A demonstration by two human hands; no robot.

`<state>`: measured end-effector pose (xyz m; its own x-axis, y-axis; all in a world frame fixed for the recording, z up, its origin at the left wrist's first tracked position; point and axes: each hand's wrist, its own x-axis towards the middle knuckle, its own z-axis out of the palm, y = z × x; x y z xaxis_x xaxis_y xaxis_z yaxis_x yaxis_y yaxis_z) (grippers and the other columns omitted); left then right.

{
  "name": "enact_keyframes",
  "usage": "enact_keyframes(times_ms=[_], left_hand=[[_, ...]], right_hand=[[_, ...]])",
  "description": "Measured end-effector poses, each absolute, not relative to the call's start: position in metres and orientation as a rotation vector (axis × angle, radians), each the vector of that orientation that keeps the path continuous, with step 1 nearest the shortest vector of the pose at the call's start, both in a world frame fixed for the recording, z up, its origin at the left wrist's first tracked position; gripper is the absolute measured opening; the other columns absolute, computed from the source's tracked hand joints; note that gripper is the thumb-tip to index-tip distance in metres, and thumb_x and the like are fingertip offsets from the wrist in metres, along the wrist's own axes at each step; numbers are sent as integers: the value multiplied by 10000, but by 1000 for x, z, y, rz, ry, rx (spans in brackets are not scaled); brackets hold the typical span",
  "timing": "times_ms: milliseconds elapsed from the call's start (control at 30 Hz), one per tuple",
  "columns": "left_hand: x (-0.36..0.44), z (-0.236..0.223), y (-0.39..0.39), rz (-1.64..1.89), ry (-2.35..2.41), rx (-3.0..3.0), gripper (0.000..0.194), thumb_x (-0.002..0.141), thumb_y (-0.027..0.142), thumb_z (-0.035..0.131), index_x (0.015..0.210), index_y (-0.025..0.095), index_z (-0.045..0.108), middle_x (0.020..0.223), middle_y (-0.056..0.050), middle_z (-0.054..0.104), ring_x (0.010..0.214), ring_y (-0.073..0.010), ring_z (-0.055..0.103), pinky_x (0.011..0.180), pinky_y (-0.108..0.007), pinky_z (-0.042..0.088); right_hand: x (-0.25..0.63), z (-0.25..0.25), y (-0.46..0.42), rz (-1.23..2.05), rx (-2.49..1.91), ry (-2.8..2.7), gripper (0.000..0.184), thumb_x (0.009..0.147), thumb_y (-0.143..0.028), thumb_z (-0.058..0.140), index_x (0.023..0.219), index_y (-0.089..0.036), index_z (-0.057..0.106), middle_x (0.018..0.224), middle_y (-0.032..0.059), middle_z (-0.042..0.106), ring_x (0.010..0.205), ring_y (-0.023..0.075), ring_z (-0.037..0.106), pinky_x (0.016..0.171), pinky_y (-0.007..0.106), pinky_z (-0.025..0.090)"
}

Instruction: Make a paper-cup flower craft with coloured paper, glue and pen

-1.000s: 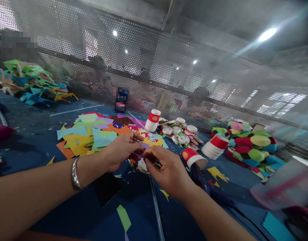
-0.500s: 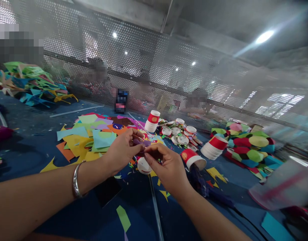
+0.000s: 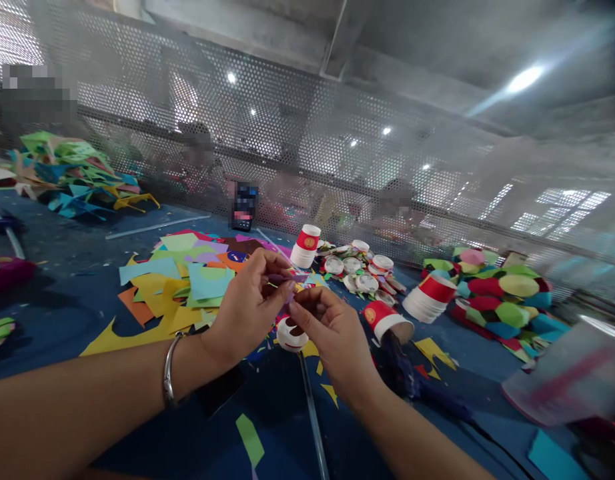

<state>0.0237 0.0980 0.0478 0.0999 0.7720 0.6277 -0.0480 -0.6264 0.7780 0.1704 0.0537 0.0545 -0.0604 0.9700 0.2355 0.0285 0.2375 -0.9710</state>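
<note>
My left hand (image 3: 247, 310) and my right hand (image 3: 332, 340) meet fingertip to fingertip above the blue table (image 3: 77, 293). Both pinch a small purple paper piece (image 3: 287, 280) between them. Just below the fingers a white cup bottom with a red rim (image 3: 291, 333) lies on the table. A silver bangle (image 3: 170, 380) circles my left wrist. Behind my left hand spreads a heap of coloured paper sheets (image 3: 187, 280).
A red-and-white cup stack (image 3: 306, 247) stands behind, with several cut cup bottoms (image 3: 360, 270) beside it. A lying cup stack (image 3: 427, 295) and a single cup (image 3: 387, 321) are to the right, near coloured paper discs (image 3: 502, 297). A perforated metal screen (image 3: 337, 147) backs the table; people sit beyond it.
Both hands have risen slightly and drawn closer, still pinching the purple piece. The white cup bottom now shows more clearly beneath them. The view has tilted down a little.
</note>
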Motion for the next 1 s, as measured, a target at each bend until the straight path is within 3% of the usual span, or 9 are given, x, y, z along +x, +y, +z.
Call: enact_keyframes(times_ms=[233,533,1000], left_hand=[[26,47,97,1593,714,1797,189,874,152,632,1022,209,529,980,-18,630,914,-143,654,802,-288,552],[16,49,111,1263,840,1604,182,830,317,691,947,190,631,834,1,651,733,-131,623,678,-273,530],[16,50,109,1031,824,1506,222,750,341,744,888,179,678,793,-17,695,732,-147,653,714,-292,537]], right_hand=[[167,53,55,1159,-1010,-1213,237,773,-291,791,893,-184,616,705,-21,666,613,116,601,580,241,468],[188,58,61,837,-1169,-1434,82,841,-278,703,883,-207,705,780,-23,661,600,95,512,571,247,410],[198,54,70,791,-1251,-1562,158,835,-337,718,870,-183,704,696,-19,620,607,114,486,557,254,359]])
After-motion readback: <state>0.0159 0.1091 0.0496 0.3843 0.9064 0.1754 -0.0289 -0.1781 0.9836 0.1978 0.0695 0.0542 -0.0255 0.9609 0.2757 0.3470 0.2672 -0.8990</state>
